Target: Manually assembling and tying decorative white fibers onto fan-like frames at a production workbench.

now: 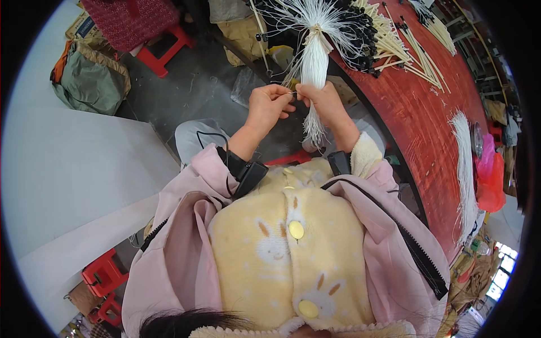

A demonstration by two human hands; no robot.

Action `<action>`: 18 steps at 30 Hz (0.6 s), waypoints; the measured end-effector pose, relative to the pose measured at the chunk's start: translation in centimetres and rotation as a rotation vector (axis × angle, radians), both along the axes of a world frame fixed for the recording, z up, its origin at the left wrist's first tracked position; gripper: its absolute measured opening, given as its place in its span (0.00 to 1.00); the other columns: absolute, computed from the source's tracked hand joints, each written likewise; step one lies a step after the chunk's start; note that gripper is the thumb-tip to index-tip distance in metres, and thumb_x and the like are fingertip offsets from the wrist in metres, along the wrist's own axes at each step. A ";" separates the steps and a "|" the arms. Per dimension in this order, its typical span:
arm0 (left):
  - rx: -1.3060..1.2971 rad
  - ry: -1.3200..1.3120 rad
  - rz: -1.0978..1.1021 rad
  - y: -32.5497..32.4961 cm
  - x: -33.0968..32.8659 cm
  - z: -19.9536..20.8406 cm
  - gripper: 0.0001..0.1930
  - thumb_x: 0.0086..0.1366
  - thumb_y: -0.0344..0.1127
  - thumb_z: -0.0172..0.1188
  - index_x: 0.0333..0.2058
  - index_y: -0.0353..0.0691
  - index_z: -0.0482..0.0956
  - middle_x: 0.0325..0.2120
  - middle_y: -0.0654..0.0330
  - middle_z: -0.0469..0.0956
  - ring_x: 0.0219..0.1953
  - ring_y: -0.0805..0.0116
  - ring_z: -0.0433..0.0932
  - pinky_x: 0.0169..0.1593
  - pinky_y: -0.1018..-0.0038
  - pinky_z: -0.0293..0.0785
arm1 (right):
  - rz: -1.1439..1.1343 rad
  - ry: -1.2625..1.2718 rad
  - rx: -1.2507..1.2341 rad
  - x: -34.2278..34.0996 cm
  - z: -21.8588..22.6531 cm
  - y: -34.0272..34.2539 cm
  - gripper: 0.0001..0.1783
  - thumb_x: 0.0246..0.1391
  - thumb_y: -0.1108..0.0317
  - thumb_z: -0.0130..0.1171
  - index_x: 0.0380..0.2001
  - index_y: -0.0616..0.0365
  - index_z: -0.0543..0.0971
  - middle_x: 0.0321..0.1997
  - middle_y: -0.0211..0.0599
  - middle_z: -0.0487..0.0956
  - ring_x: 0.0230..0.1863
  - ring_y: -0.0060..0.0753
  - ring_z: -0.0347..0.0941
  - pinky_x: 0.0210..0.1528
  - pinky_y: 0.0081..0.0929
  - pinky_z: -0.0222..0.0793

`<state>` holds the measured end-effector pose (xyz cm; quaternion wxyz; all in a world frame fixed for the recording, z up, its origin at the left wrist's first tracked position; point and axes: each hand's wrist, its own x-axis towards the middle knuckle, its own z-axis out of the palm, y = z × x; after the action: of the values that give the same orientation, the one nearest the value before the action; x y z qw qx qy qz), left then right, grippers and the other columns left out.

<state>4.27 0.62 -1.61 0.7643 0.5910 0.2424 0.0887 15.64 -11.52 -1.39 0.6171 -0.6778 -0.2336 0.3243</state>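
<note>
A thin white string (pixel 292 93) runs between my two hands over the gap beside the table. My left hand (pixel 264 111) is closed, with thumb and forefinger pinching one end of it. Thumb and forefinger of my right hand (pixel 328 105) pinch the string from the other side. A thick bundle of white strings (pixel 315 61), gathered near its top, hangs over the table edge. It passes at my right hand, which covers part of it, and its loose ends show below. Whether my right palm also grips the bundle, I cannot tell.
The red-brown table (pixel 420 135) curves along the right. On it lie pale sticks (pixel 389 36) with black ends and another white string bundle (pixel 464 169). A red plastic bag (pixel 491 183) is at its far right. Left are a white panel (pixel 84 163), red stools (pixel 164 52) and a green bag (pixel 93 79).
</note>
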 end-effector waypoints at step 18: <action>-0.146 -0.096 0.178 0.5 -1.3 0.5 0.07 0.55 0.28 0.64 0.31 0.36 0.75 0.25 0.62 0.77 0.25 0.74 0.77 0.29 0.79 0.77 | 0.024 -0.051 -0.021 0.2 0.7 -0.3 0.10 0.48 0.64 0.56 0.19 0.58 0.75 0.18 0.26 0.73 0.18 0.16 0.64 0.22 0.18 0.57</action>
<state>2.97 1.11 -1.08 0.8053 0.5049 0.2626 0.1664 15.83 -11.82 -0.72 0.5998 -0.6895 -0.2539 0.3168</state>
